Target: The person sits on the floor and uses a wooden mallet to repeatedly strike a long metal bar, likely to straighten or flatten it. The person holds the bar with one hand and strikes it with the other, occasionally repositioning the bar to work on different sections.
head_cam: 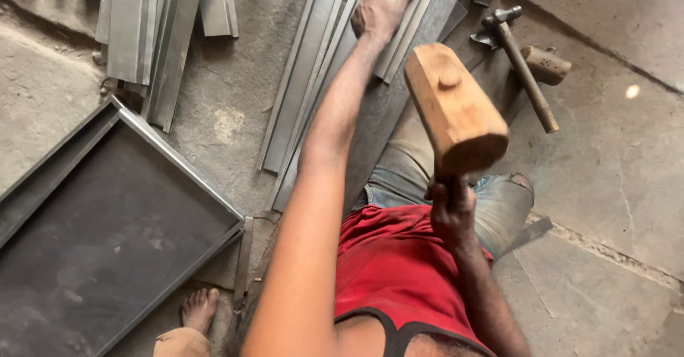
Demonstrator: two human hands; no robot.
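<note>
At centre frame the right hand (452,211) grips a raised wooden mallet (456,109) while the left hand (380,11) presses flat, fingers spread, on folded sheet-metal strips (313,65) at top.

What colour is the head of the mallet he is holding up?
Light tan, bare wood: the mallet in the right hand, head view.

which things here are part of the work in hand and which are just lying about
In hand:
- right hand, gripping the handle of the raised, pale wooden block mallet
- left hand, pressed flat on the long grey folded sheet-metal strips

Lying about:
- steel hammer with a wooden handle
- large dark rectangular metal tray
- second pile of grey metal strips
</note>
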